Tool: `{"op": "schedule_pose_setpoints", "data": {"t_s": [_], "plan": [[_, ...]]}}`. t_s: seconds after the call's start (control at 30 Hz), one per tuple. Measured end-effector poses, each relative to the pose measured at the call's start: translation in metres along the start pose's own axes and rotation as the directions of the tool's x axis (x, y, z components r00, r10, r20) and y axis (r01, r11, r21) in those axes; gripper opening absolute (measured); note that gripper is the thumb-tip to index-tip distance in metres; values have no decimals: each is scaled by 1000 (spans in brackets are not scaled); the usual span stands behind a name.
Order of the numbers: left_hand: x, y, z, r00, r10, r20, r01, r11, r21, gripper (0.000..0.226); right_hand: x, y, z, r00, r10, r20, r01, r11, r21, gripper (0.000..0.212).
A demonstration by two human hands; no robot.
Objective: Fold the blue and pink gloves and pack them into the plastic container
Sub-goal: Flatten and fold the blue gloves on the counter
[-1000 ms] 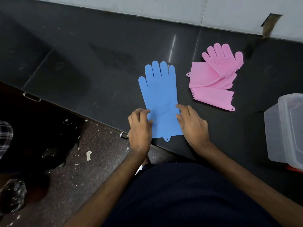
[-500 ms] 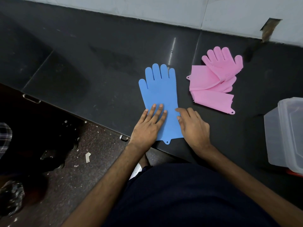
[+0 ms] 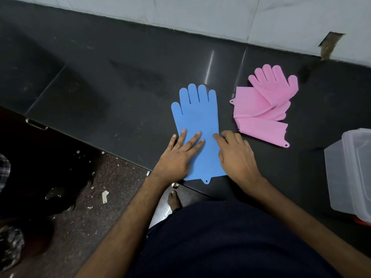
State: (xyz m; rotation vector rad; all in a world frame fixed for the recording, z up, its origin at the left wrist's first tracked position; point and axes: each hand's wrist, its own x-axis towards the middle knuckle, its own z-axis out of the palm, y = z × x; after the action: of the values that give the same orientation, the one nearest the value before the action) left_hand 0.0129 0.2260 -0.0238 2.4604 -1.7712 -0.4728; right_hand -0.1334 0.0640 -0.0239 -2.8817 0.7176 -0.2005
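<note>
Blue glove [image 3: 195, 115] lies flat under both hands [image 3: 204, 155].

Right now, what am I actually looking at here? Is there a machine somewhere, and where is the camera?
There is no machine: a person works with bare hands, and the one camera sits on that person's head, looking down at a dark stone counter.

A blue rubber glove lies flat there, fingers pointing away. The left hand rests on it with straight fingers, pressing it down. The right hand touches the glove's right edge with its fingertips; neither hand grips anything.

To the right lie the pink gloves, loosely folded over each other. At the far right edge stands a clear plastic container, only partly in view. Nothing can be seen packed in it yet.
</note>
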Motion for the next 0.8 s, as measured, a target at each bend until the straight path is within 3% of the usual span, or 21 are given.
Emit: {"op": "schedule_pose_setpoints", "data": {"t_s": [0.1, 0.27, 0.47, 0.57, 0.7, 0.8], "plan": [[11, -10, -7, 999, 28, 41, -29, 999, 26, 92, 14, 0, -1, 994, -97, 56, 97, 995, -4, 66], [25, -24, -17, 996, 25, 89, -23, 999, -24, 104, 20, 8, -2, 993, 44, 112, -40, 999, -35, 66], [27, -26, -18, 997, 42, 61, -39, 998, -55, 103, 23, 1, -6, 989, 64, 135, -52, 994, -92, 63], [31, -27, -25, 1000, 23, 6, -22, 992, -122, 89, 33, -4, -13, 999, -11, 48, 13, 998, -56, 56], [45, -26, -30, 976, 84, -199, -105, 990, -97, 45, 53, -20, -6, 979, -204, -2, 204, 979, -5, 55], [56, -31, -29, 955, 43, -294, -84, 988, -130, 29, 71, -23, 9, 990, -135, 46, 134, 990, 38, 53]]}}
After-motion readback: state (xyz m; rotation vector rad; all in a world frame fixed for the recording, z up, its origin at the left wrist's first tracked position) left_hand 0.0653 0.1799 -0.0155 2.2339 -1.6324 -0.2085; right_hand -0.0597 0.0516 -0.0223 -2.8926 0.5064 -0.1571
